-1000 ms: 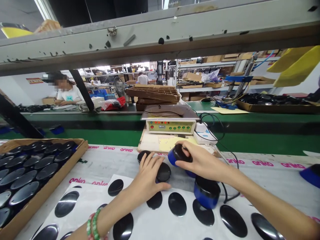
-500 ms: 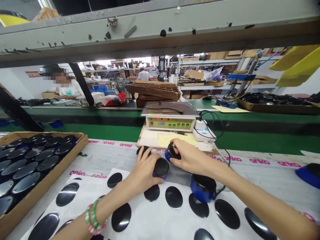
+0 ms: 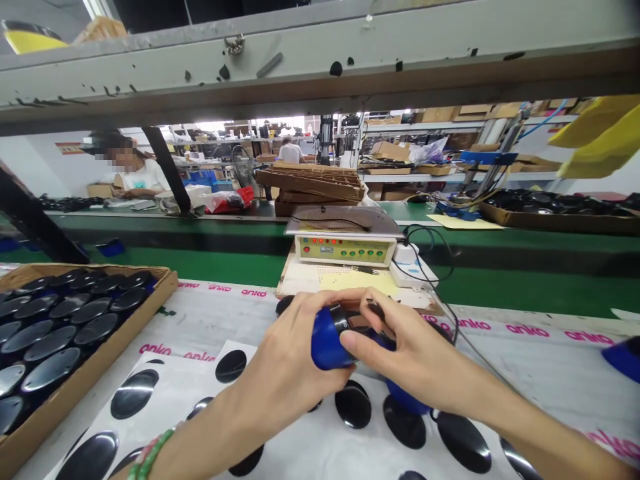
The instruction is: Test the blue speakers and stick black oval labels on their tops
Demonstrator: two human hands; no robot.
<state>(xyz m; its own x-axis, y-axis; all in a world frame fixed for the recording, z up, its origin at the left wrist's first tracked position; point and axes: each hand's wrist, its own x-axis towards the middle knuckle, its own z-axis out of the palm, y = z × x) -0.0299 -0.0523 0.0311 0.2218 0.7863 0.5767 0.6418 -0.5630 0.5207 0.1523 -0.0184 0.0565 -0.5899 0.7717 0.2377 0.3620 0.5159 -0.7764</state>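
My left hand (image 3: 295,353) is wrapped round a blue cup-shaped part with a black rim (image 3: 327,341), which is tipped on its side above the sheet. My right hand (image 3: 400,340) meets it from the right, thumb against the black rim and fingers curled; a small dark piece shows at its fingertips, too hidden to name. Another blue part (image 3: 407,398) stands partly hidden below my right hand. Under both hands lies a white sheet (image 3: 300,453) bearing several glossy black ovals (image 3: 353,404).
A cardboard tray (image 3: 165,283) of black-topped parts is at the left. A control box (image 3: 345,250) with cables stands behind my hands. A green conveyor (image 3: 240,250) runs across, under an overhead beam (image 3: 300,80). A blue part (image 3: 625,357) sits far right. A person (image 3: 140,173) sits across.
My hands have come together and are nearer the camera. The blue part in my left hand is lifted and tipped sideways. My right hand has moved closer to it.
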